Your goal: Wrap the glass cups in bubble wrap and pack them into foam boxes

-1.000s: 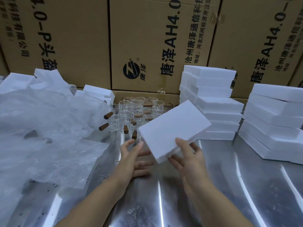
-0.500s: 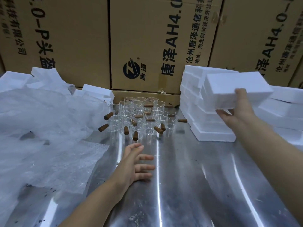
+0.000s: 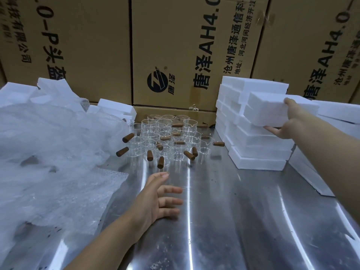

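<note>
Several clear glass cups (image 3: 167, 141) with brown wooden side handles stand clustered at the back middle of the steel table (image 3: 224, 221). My right hand (image 3: 286, 123) grips a white foam box (image 3: 272, 110) at the top of the foam stack (image 3: 253, 152) on the right. My left hand (image 3: 159, 197) hovers with fingers spread and straight just above the table, in front of the cups, holding nothing. A heap of bubble wrap (image 3: 48, 156) fills the left side.
Tall cardboard cartons (image 3: 175, 45) wall off the back. A second pile of foam boxes (image 3: 339, 114) sits at the far right, and more foam pieces (image 3: 116, 108) lie behind the bubble wrap.
My right hand carried the foam box from the middle of the table over to the top of the right stack. My left hand let go of it and stayed low.
</note>
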